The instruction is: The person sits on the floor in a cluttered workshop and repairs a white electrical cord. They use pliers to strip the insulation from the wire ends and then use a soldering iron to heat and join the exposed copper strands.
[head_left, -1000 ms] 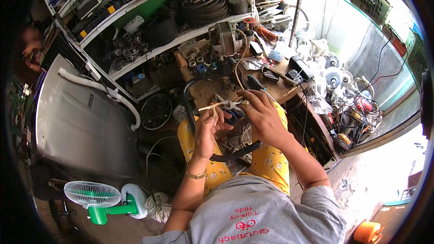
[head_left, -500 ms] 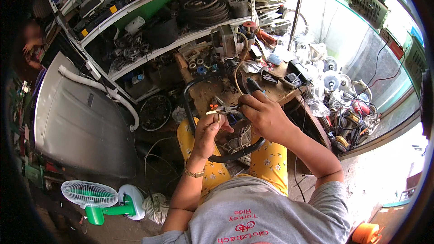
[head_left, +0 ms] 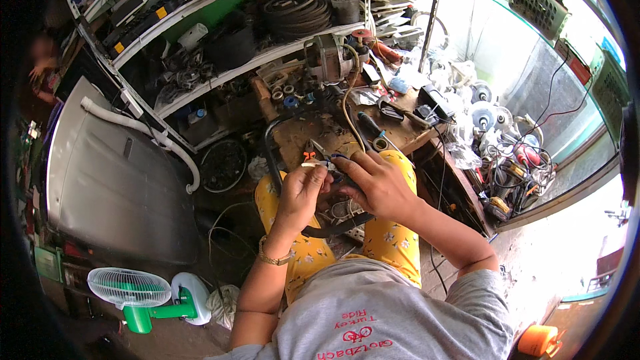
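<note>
My left hand (head_left: 303, 193) and my right hand (head_left: 377, 183) meet over my lap, above my yellow flowered trousers (head_left: 393, 253). Between thumb and fingers the left hand pinches a thin pale wire (head_left: 311, 165). The right hand's fingers curl over a small dark part (head_left: 341, 168) that touches the wire. Just beyond the fingertips a small tool with orange grips (head_left: 311, 154) shows. A thick black cable (head_left: 333, 230) loops from the bench down under both hands. What lies inside the palms is hidden.
A cluttered wooden workbench (head_left: 313, 130) stands ahead, with shelves of belts and motor parts (head_left: 293, 13) behind it. A grey washing machine (head_left: 107, 180) is on the left, a green and white fan (head_left: 133, 290) by the floor, and tangled motors and wires (head_left: 507, 153) on the right.
The long pale wire held level between my hands a second ago now shows only as a short end. Both hands have drawn closer together and nearer my lap.
</note>
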